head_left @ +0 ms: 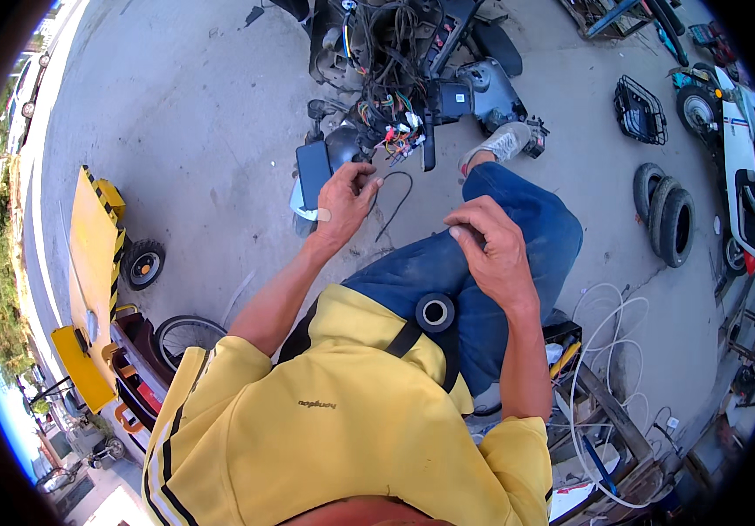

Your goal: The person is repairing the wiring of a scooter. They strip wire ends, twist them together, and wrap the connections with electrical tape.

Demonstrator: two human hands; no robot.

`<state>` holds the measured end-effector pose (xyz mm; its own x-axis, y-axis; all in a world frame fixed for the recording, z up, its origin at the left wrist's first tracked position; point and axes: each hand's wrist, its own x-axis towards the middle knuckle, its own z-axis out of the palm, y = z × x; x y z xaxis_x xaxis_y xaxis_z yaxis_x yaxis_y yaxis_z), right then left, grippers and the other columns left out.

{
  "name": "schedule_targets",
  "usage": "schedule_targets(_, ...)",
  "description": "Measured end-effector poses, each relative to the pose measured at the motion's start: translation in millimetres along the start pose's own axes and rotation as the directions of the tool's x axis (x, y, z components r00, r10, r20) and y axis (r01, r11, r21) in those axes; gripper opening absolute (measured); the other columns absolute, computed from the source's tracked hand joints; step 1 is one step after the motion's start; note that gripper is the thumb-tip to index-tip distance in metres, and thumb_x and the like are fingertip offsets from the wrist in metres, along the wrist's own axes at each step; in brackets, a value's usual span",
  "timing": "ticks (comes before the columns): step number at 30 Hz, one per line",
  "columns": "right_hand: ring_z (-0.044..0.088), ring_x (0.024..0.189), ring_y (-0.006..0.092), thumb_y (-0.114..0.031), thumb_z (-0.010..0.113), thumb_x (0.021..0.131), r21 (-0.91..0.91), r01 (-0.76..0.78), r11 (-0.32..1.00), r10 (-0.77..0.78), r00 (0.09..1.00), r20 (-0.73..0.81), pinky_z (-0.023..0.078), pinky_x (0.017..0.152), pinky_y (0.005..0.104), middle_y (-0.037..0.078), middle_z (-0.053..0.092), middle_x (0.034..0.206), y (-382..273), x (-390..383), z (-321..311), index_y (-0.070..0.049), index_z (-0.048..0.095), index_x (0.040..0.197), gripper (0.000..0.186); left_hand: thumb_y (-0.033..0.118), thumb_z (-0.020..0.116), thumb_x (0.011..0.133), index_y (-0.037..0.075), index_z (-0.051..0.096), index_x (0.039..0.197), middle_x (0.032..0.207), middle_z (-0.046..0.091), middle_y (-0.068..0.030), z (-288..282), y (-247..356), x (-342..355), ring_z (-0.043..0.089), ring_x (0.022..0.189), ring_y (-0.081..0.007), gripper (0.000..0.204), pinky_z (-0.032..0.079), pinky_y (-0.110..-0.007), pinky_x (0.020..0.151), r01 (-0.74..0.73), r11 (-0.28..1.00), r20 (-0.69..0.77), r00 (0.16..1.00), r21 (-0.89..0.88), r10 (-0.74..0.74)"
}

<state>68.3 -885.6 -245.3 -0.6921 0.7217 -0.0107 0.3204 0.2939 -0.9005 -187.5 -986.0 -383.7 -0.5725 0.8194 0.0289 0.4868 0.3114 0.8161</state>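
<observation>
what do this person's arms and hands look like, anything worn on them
Both arms wear short yellow sleeves, the left one with black and white stripes along its outer side. The forearms are bare. The left hand has what looks like a small pale plaster near the wrist; the right hand shows none. No gloves or watch are visible.

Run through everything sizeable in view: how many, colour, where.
coloured wires: many, mixed, top centre
vehicle parts: several, dark, top centre
rectangular panel: one, dark, left of the wires
roll: one, black, on the lap
tyres: three, black, right
basket: one, black, upper right
scooter: one, white, right edge
tubing: uncountable, white, lower right
cart: one, yellow, left
spoked wheel: one, black, lower left
shoe: one, grey, upper centre
trousers: one pair, blue, centre
shirt: one, yellow, bottom centre
left hand: one, bare, near the panel
right hand: one, bare, over the trousers
</observation>
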Motion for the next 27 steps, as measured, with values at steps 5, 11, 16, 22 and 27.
schedule_targets(5, 0.063, 0.105, 0.0302, 0.000, 0.079, 0.079, -0.135, 0.084, 0.987, -0.041, 0.955, 0.295, 0.052, 0.088, 0.0401, 0.006, 0.066, 0.112, -18.6, -79.1, -0.3, -0.005, 0.073, 0.107, 0.029, 0.009, 0.079, 0.095, 0.002, 0.073, 0.112, 0.075, 0.057, -0.0002, -26.1, 14.8, -22.0, 0.046, 0.066, -0.0082, 0.019, 0.042, -0.027, 0.060, 0.040, 0.993, 0.100, 0.995, -0.113, -0.028)
schedule_targets(11, 0.061, 0.105, 0.0272, -0.006, 0.082, 0.079, -0.353, 0.101, 0.930, 0.006, 0.957, 0.291, 0.049, 0.089, 0.0387, 0.005, 0.064, 0.114, -13.2, -105.6, 18.4, -0.004, 0.072, 0.104, 0.027, 0.009, 0.077, 0.098, 0.002, 0.073, 0.114, 0.080, 0.056, 0.0043, -32.1, 42.9, -39.1, 0.047, 0.071, -0.0041, 0.018, 0.042, -0.023, 0.065, 0.140, 0.967, 0.269, 0.960, -0.211, -0.080)
schedule_targets(16, 0.063, 0.085, 0.0207, -0.007, 0.082, 0.086, 0.023, -0.063, 0.998, 0.063, 0.998, 0.012, 0.052, 0.075, 0.0328, 0.006, 0.067, 0.112, 8.2, -97.8, 22.9, 0.001, 0.070, 0.109, 0.026, 0.007, 0.076, 0.099, 0.001, 0.074, 0.113, 0.090, 0.058, 0.0030, -40.0, 76.3, -61.2, 0.050, 0.073, -0.0040, 0.016, 0.042, -0.022, 0.067, 0.084, 0.942, 0.388, 0.920, -0.325, 0.051)
schedule_targets(22, 0.057, 0.074, 0.0112, -0.003, 0.082, 0.089, 0.217, -0.113, 0.969, 0.143, 0.981, -0.127, 0.048, 0.068, 0.0263, 0.006, 0.068, 0.109, 13.3, -85.9, 34.6, 0.002, 0.069, 0.110, 0.025, 0.001, 0.080, 0.091, 0.003, 0.076, 0.116, 0.093, 0.060, -0.0007, -45.4, 110.4, -84.3, 0.048, 0.069, -0.0064, 0.025, 0.039, -0.025, 0.060, -0.020, 0.946, 0.444, 0.880, -0.323, 0.170)
schedule_targets(27, 0.059, 0.075, 0.0109, -0.002, 0.083, 0.088, 0.284, -0.089, 0.955, 0.144, 0.973, -0.180, 0.049, 0.067, 0.0261, 0.007, 0.068, 0.109, 18.8, -79.6, 49.7, 0.003, 0.069, 0.110, 0.026, -0.001, 0.083, 0.087, 0.005, 0.077, 0.117, 0.093, 0.061, -0.0025, -43.7, 118.9, -86.3, 0.047, 0.067, -0.0085, 0.031, 0.038, -0.026, 0.058, -0.112, 0.952, 0.354, 0.910, -0.286, 0.214)
